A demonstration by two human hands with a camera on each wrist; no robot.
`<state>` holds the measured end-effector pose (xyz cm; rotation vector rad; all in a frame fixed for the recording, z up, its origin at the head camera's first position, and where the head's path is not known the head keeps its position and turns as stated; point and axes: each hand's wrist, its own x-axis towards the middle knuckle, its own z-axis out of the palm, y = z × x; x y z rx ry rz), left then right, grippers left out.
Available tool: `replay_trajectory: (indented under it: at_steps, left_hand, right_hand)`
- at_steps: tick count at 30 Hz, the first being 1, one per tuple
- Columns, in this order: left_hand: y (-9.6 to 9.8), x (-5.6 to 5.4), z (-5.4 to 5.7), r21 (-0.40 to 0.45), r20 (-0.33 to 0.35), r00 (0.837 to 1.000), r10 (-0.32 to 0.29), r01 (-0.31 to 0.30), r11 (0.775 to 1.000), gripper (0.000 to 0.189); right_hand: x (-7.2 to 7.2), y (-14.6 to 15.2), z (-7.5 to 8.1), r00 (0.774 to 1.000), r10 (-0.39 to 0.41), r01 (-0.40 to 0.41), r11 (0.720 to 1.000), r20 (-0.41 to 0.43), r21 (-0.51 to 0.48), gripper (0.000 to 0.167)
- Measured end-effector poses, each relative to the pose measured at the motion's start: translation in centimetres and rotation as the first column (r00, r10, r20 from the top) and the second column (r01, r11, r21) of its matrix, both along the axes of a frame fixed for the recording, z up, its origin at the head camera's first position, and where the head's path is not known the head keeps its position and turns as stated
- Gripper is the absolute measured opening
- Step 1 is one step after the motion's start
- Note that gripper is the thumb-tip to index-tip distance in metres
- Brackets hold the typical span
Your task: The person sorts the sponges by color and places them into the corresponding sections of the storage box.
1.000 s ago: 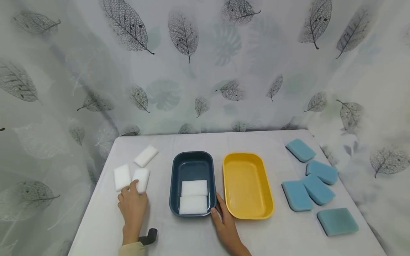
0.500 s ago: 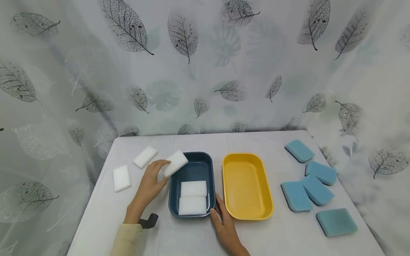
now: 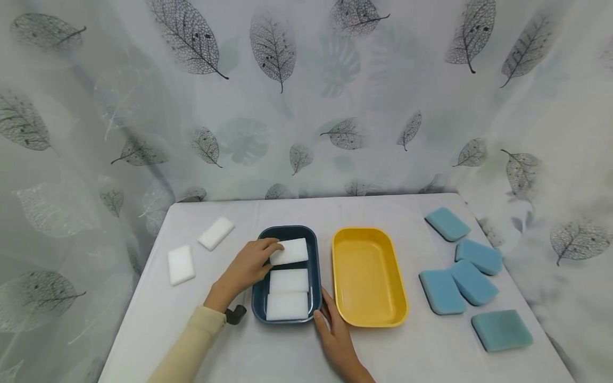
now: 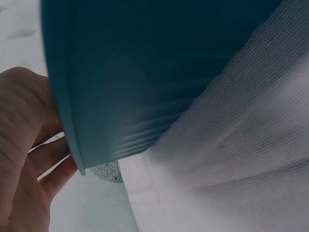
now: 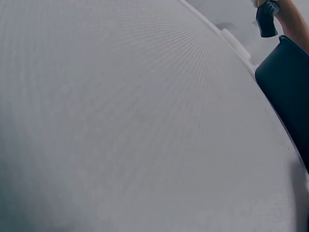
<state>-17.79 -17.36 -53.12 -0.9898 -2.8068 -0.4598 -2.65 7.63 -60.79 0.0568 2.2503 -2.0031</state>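
Observation:
In the head view my left hand (image 3: 251, 263) pinches a white sponge (image 3: 293, 251) by its left end, at the far end of the dark blue tray (image 3: 259, 303). Two more white sponges (image 3: 288, 307) lie side by side in the near part of that tray. The left wrist view has my left hand (image 4: 24, 135) reaching over the tray wall (image 4: 125, 87), which hides the sponge. My right hand (image 3: 339, 344) rests at the tray's near right corner, thumb at the near rim and straight fingers along the right side. It is out of the right wrist view.
A yellow tray (image 3: 371, 323) stands right of the blue one, with bare bottom. Left on the white cloth lie two white sponges (image 3: 181, 265). Several blue sponges (image 3: 442, 292) lie at the right, some overlapping. A leaf-print curtain (image 3: 306, 106) hangs behind the table.
My left hand has picked up a white sponge from the left of the table and carried it right into the blue tray's far end. The right hand has stayed at the tray corner.

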Motion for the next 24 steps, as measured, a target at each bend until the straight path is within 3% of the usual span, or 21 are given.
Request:
replay_trajectory:
  at_steps: [5,13,20,24]
  left_hand:
    - [0.3,-0.4,-0.3,-0.039,0.030,0.998,-0.052,0.053,0.998,0.048]
    - [0.9,-1.0,-0.9,-0.118,0.040,0.999,-0.034,0.038,0.992,0.037]
    - [1.2,-1.0,-0.5,-0.160,0.003,0.999,-0.048,0.048,0.986,0.028]
    - [1.2,-1.0,-0.2,-0.154,0.034,0.998,-0.045,0.049,0.987,0.027]
  right_hand:
    - [0.0,0.0,0.1,1.000,0.002,-0.002,1.000,-0.007,0.003,0.064]
    - [0.2,-0.1,0.2,1.000,-0.004,0.004,1.000,-0.011,-0.010,0.063]
    - [0.1,-0.1,0.1,1.000,-0.005,0.004,1.000,-0.031,-0.011,0.061]
    - [0.1,0.0,0.2,0.999,-0.007,0.006,1.000,-0.032,-0.003,0.060]
